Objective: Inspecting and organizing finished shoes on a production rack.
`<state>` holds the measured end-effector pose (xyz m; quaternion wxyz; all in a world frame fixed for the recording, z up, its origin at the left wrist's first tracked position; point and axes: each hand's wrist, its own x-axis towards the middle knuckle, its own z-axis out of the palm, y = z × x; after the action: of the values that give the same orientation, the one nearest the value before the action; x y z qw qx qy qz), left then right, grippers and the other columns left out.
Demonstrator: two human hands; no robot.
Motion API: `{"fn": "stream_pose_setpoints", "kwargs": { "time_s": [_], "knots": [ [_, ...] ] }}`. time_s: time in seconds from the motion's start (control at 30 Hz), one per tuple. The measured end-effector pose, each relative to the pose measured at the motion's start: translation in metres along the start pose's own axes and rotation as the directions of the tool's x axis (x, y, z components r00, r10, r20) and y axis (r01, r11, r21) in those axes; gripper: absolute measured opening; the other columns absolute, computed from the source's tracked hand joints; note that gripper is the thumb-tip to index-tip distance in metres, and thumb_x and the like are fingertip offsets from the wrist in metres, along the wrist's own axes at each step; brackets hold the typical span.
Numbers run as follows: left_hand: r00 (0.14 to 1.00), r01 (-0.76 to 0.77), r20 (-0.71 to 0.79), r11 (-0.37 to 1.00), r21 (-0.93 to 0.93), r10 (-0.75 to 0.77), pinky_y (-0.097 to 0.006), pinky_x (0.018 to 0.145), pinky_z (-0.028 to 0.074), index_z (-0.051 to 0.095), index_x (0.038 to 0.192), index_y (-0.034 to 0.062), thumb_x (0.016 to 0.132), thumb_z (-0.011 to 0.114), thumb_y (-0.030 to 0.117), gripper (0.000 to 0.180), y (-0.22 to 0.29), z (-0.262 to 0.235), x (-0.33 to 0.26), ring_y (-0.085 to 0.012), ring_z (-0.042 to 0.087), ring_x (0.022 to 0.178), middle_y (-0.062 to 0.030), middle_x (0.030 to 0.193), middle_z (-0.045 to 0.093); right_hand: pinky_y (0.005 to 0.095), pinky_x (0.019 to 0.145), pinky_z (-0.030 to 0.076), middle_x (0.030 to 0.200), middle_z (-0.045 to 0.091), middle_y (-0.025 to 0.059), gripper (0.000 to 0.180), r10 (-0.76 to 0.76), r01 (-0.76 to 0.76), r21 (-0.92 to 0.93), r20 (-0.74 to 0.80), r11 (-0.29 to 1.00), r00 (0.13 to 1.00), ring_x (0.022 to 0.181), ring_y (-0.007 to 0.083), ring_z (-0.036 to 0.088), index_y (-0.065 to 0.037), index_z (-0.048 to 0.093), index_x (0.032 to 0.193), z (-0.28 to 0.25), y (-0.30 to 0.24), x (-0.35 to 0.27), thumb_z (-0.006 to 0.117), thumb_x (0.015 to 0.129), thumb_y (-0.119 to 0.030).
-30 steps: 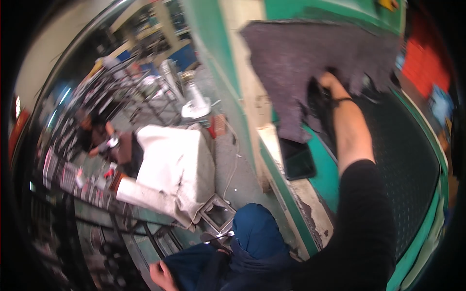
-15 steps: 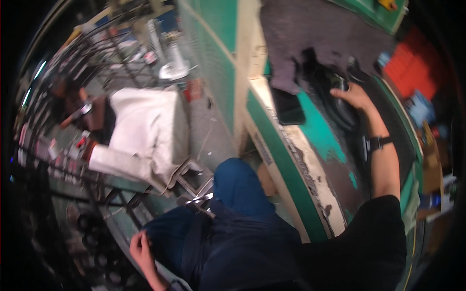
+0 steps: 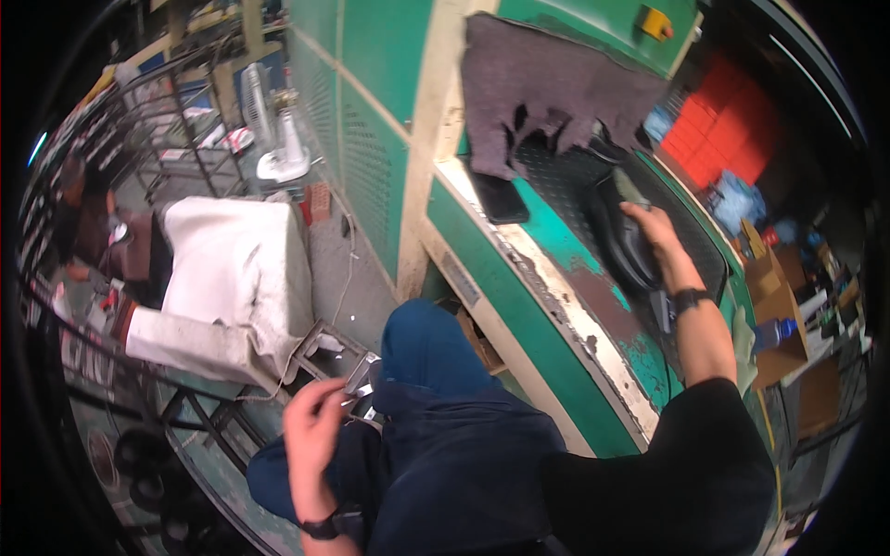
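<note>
Chipped green bench (image 3: 556, 269), glossy black leather piece (image 3: 623, 243)

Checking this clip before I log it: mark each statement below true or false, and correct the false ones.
1. The right hand rests on a black curved part lying on the green bench. True.
2. The left hand lies flat on the bench. False: it is raised over the person's lap, fingers pinched on a small pale item too blurred to identify.
3. A grey cloth hangs over the back of the bench. True.
4. A dark phone lies on the bench beside the cloth. True.
5. The white fan stands on the bench. False: it stands on the floor to the left.
</note>
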<state>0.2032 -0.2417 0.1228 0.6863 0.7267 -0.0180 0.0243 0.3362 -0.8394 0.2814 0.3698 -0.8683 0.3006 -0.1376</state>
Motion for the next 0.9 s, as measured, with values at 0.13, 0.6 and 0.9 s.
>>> {"fn": "stream_pose_setpoints", "kwargs": {
  "time_s": [0.13,0.6,0.9],
  "knots": [
    [0.941,-0.083,0.313,0.983,-0.164,0.132,-0.028,0.084,0.05,0.058,0.136,0.0073,0.089,0.069,0.008,0.048,0.038,0.051,0.025,-0.015,0.062,0.101,-0.0087,0.115,0.064,0.0319,0.081,0.059,0.117,0.066,0.0169,0.05,-0.443,-0.308,0.933,0.36,0.189,0.821,0.099,0.0241,0.068,0.0,0.057,0.128,0.02,-0.06,-0.086,0.068,0.091,-0.031],
    [0.944,0.329,0.154,0.769,-0.549,-0.294,-0.036,0.121,0.013,-0.017,0.157,0.0053,0.092,0.068,0.035,0.111,-0.031,0.056,-0.056,-0.0322,0.016,0.151,-0.0277,0.162,0.009,0.0512,0.103,0.048,0.138,0.056,0.026,0.044,-0.495,-0.858,0.455,0.817,0.237,0.297,0.126,0.0422,0.054,-0.003,0.067,0.115,0.34,-0.044,-0.25,0.056,0.097,-0.042],
    [0.721,0.472,0.39,-0.006,-0.882,-0.572,-0.062,0.085,0.057,0.033,0.149,0.0131,0.099,0.057,0.035,0.06,-0.094,0.04,-0.049,-0.0363,0.068,0.102,-0.0239,0.124,0.06,0.0465,0.095,0.053,0.114,0.068,0.0171,0.029,0.043,-0.867,0.25,0.954,0.431,0.297,0.103,0.0308,0.065,-0.002,0.061,0.11,0.43,0.013,-0.252,0.061,0.097,-0.029]
  ]
}}
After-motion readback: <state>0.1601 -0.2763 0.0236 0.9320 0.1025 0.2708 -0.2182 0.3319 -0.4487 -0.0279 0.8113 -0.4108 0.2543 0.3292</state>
